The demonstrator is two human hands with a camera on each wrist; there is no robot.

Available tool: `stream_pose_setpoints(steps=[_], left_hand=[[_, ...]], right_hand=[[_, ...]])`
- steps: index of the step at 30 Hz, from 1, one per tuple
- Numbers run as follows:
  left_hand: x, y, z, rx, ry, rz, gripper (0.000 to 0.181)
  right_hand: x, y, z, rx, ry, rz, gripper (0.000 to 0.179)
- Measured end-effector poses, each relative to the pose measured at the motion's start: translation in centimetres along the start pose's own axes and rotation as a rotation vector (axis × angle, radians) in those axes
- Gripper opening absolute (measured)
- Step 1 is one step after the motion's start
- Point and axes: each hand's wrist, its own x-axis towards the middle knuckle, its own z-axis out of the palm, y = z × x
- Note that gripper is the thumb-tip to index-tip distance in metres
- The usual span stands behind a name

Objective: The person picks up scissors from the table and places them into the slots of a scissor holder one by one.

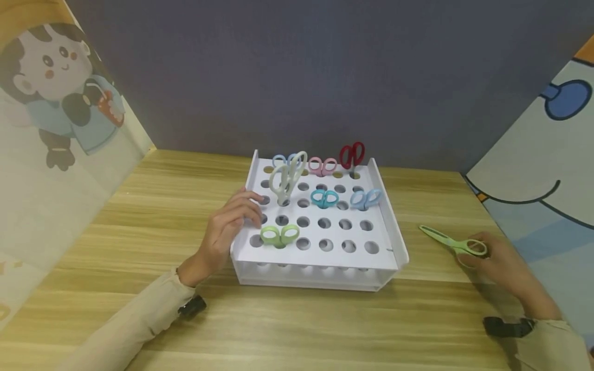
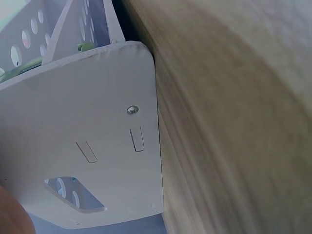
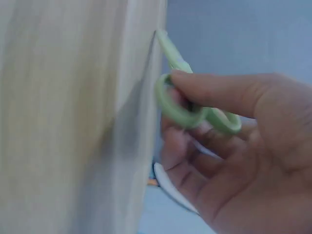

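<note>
At the right, a pair of light green scissors [image 1: 456, 245] is pinched by its handle loops in my right hand [image 1: 503, 265]. Its tip points up and left, close over the table. In the right wrist view the thumb presses one green loop [image 3: 183, 117]. My left hand [image 1: 218, 234] grips the left side wall of a white rack [image 1: 315, 258], fingers curled over the top edge. Near those fingers, green scissors [image 1: 270, 235] stand in the front row of holes. Taller off-white scissors [image 1: 285, 185] lean in a hole behind them.
Farther back in the rack stand dark red scissors [image 1: 352, 155], pink scissors [image 1: 322, 166], teal scissors [image 1: 324, 199] and light blue scissors [image 1: 365, 199]; another blue pair is partly hidden behind the off-white one. A grey panel [image 1: 325, 77] rises behind the wooden table [image 1: 297, 330].
</note>
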Motion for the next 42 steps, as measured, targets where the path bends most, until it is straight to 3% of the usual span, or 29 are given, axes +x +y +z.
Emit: stream_pose_setpoints(steps=[10, 23, 30, 42], left_hand=[[0.1, -0.3, 0.5, -0.016, -0.003, -0.011, 0.032], [0.1, -0.1, 0.6, -0.015, 0.002, -0.010, 0.033], [0.2, 0.1, 0.6, -0.019, -0.003, -0.016, 0.033], [0.0, 0.3, 0.0, -0.007, 0.004, -0.022, 0.033]], right_hand=[[0.0, -5.1, -0.6, -0.028, 0.305, -0.094, 0.026], [2.5, -11.9, -3.2, -0.089, 0.532, -0.418, 0.029], [2.7, -15.5, -4.7, -0.074, 0.618, -0.524, 0.027], [1.4, -22.0, -5.7, -0.013, 0.668, -0.564, 0.027]])
